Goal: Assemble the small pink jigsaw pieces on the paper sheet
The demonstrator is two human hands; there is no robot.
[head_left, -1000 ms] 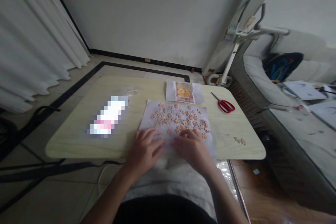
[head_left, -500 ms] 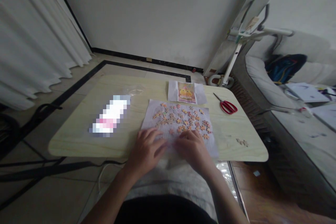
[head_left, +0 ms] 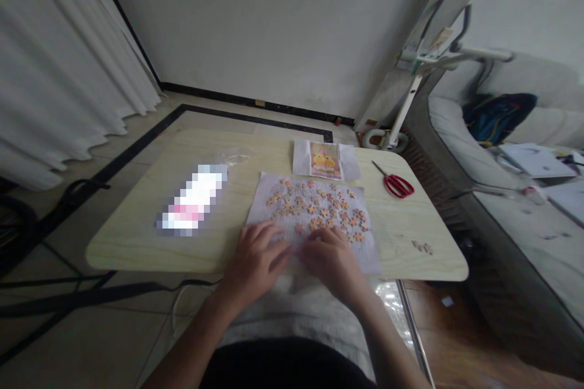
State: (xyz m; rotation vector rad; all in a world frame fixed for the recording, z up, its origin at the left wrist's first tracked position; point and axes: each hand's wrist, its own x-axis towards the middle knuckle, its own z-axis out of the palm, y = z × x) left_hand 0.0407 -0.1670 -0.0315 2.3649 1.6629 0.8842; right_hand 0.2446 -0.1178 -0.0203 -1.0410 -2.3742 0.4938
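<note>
Many small jigsaw puzzle pieces [head_left: 328,209] lie loose across a white sheet [head_left: 267,185] on the table, mostly orange and pinkish. At the sheet's near left edge rests my left hand [head_left: 261,250], its fingers apart and the thumb stretched toward the middle; nothing shows in it. My right hand [head_left: 329,254] is over the near part of the sheet, just below the pieces, with its fingers curled together. Whatever those fingertips may hold is hidden. One pinkish puzzle piece [head_left: 299,228] lies alone between the two hands.
Behind the sheet lies a printed picture [head_left: 325,161] on white paper. Red-handled scissors [head_left: 398,186] lie to the right, and a few puzzle pieces [head_left: 422,247] near the right corner. A blurred-out phone-like object [head_left: 194,200] and clear plastic [head_left: 235,158] are at left.
My right hand has shifted very slightly to the left and its fingers stay curled. My left hand stays where it was. The whole view has moved a little.
</note>
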